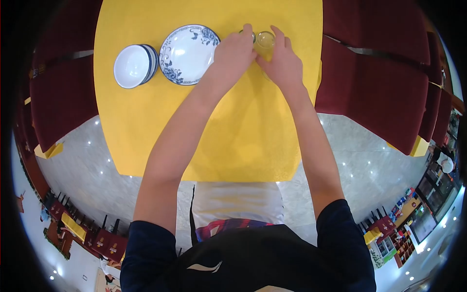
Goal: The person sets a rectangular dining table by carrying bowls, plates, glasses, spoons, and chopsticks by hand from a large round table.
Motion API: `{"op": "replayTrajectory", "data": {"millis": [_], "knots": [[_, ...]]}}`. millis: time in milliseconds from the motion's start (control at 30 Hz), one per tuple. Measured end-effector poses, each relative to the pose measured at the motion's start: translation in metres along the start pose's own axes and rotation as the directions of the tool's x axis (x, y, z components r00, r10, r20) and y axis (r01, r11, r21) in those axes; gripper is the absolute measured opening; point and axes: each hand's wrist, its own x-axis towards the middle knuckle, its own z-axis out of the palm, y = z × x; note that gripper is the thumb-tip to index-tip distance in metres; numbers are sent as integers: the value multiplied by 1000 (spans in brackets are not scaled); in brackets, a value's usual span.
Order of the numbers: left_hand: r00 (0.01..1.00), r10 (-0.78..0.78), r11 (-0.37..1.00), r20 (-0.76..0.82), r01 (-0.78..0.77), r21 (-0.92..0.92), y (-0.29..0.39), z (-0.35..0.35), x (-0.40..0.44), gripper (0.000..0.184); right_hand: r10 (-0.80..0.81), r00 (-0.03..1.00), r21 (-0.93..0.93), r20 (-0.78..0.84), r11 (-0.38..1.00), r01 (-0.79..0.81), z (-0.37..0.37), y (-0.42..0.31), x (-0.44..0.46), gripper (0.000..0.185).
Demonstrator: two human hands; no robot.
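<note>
We are looking at a clear, round-rimmed glass (265,40) that is showing the yellow table (243,146) through it. It is standing beyond the plate's right side, between our hands, closest to our right hand (283,63), whose thumb and fingers are curving apart around it. Our left hand (234,52) is curling over a second glass (253,37), hiding all but part of its rim. We cannot tell whether either hand is gripping, as fingers are covering the contacts.

Glossy ceramic-looking plate (188,54) and bowls (131,66), smooth see-through glass (265,40), matt cloth tablecloth (243,146).
</note>
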Motion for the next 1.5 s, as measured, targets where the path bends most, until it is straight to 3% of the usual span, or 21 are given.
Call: {"op": "replayTrajectory", "data": {"millis": [67, 233, 267, 333, 400, 500, 600, 633, 667, 700, 800, 867, 1167, 1267, 1433, 1500], "knots": [[1000, -6, 1000, -12, 6, -18, -3, 1, -4, 65, 27, 999, 31, -34, 999, -26, -12, 8, -13, 69], [995, -94, 996, 43, 93, 10, 8, -2, -8, 88, 82, 996, 97, -39, 992, -78, -16, 28, -24, 68], [990, -122, 992, 67, 119, 46, 9, -2, -8, 93, 6, 995, 107, -95, 994, 4, -15, 28, -22, 68], [990, -134, 987, 33, 131, 88, 10, 3, -10, 93, -56, 989, 121, -140, 990, 73, -4, 31, -17, 68], [990, -139, 983, 10, 136, 123, 12, -3, -10, 94, -205, 945, 135, -255, 960, 245, 16, 35, -11, 68], [910, -337, 935, 241, 354, -29, 20, -13, -16, 87, -203, 944, 182, -259, 950, 254, 28, 36, -20, 73], [984, -175, 977, -40, 168, -130, 12, 1, -31, 103, -133, 966, 199, -223, 964, 178, 27, 40, -33, 79], [983, -102, 993, -152, 92, -74, 14, 1, -36, 92, -130, 966, 195, -222, 965, 174, 27, 42, -35, 79], [966, -24, 1000, -259, 23, -8, 16, 0, -39, 84, -39, 991, 312, -131, 947, 79, 26, 44, -36, 80], [966, -22, 1000, -258, 21, -9, 13, -1, -43, 84, 42, 999, 418, -30, 908, -26, 27, 45, -37, 81], [970, 51, 993, -238, -24, 117, 4, 2, -48, 74, -21, 997, 405, -72, 913, 49, 35, 47, -27, 84], [984, 2, 1000, -180, -1, 5, 2, 4, -48, 60, -24, 997, 414, -73, 909, 52, 40, 42, -23, 85], [990, -103, 989, -92, 92, -112, 5, 2, -46, 55, -42, 999, 399, -9, 916, 42, 45, 34, -15, 91], [977, -39, 986, -209, 4, -164, 2, 3, -48, 54, -34, 999, 371, -20, 928, 39, 49, 31, -18, 95], [984, -67, 995, -168, 52, -91, 12, 1, -53, 55, 5, 1000, 357, -19, 934, 2, 36, 27, -30, 100], [985, -69, 996, -157, 58, -68, 15, -2, -57, 61, 83, 992, 354, 91, 929, -110, 22, 24, -56, 103]]}}
